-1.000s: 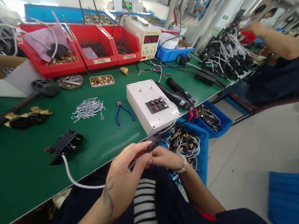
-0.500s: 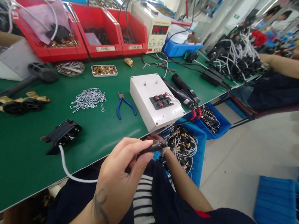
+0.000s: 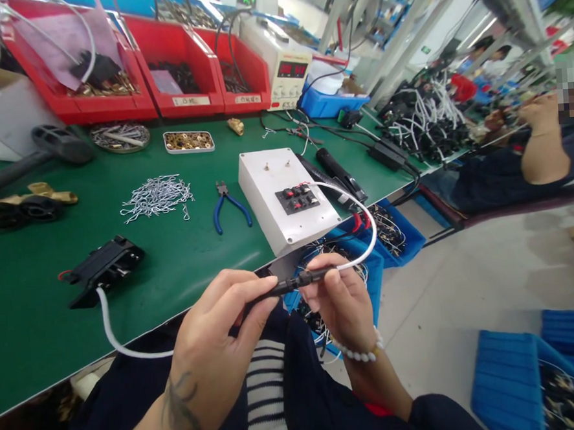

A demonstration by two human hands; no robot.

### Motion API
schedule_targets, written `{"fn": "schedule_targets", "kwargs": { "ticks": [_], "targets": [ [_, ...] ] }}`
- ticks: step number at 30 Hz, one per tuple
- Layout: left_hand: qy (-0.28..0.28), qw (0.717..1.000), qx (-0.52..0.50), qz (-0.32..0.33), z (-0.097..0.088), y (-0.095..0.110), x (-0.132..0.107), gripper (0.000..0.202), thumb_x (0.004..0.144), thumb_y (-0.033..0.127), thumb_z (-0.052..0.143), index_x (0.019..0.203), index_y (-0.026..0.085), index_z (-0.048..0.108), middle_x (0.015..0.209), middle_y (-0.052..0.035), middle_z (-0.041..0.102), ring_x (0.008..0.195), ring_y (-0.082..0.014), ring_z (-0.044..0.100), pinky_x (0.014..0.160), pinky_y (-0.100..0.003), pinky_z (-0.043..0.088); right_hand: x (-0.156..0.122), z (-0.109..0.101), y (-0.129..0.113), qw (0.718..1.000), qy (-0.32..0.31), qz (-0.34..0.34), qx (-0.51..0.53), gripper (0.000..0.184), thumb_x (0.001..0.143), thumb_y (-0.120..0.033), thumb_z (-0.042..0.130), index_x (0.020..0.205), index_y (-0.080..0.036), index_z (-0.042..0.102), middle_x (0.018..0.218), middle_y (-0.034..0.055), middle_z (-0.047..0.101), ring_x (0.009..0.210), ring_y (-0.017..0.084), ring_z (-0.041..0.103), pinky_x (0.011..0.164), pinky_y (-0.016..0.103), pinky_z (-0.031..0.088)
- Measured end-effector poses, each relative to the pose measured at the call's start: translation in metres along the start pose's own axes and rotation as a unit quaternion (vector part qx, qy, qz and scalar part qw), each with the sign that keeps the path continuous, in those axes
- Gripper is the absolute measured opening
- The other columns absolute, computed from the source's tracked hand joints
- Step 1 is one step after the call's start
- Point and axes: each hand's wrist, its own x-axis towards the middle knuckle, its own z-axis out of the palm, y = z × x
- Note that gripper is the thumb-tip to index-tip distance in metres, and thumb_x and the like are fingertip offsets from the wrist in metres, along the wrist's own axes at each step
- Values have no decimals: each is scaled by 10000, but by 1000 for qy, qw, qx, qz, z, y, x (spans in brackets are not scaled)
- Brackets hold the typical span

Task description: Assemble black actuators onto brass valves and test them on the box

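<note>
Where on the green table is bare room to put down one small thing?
Bare green table shows between the metal clips, blue pliers, black part and left hand. Another patch lies left of the black part, nearer than the brass fittings. Crowded: by the leftmost red bin and hammer, and right of the white box, at the black handles.

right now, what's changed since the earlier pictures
The right hand has taken hold of a plug on a white cable arcing to the box and brought it, end to end, to the connector the left hand kept. Box, pliers and clips stayed put.
</note>
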Motion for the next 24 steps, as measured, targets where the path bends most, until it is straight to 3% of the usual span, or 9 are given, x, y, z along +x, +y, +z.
{"fn": "schedule_targets", "kwargs": {
  "ticks": [11, 24],
  "targets": [
    [-8, 999, 25, 21, 0, -4, 0, 145, 901, 98, 659, 1017, 180, 691, 914, -6, 678, 793, -95, 650, 732, -154, 530, 0, 3, -5, 997, 24, -4, -76, 199, 950, -434, 628, 964, -243, 683, 642, -33, 593, 513, 79, 511, 474, 211, 416],
    [-14, 997, 45, 62, 2, -5, 0, 158, 914, 90, 646, 1055, 155, 675, 929, -14, 670, 821, -85, 652, 765, -144, 508, 1, 6, -7, 998, 32, -1, -51, 197, 949, -425, 638, 935, -240, 705, 610, -46, 601, 483, 47, 504, 454, 167, 397]
  ]
}}
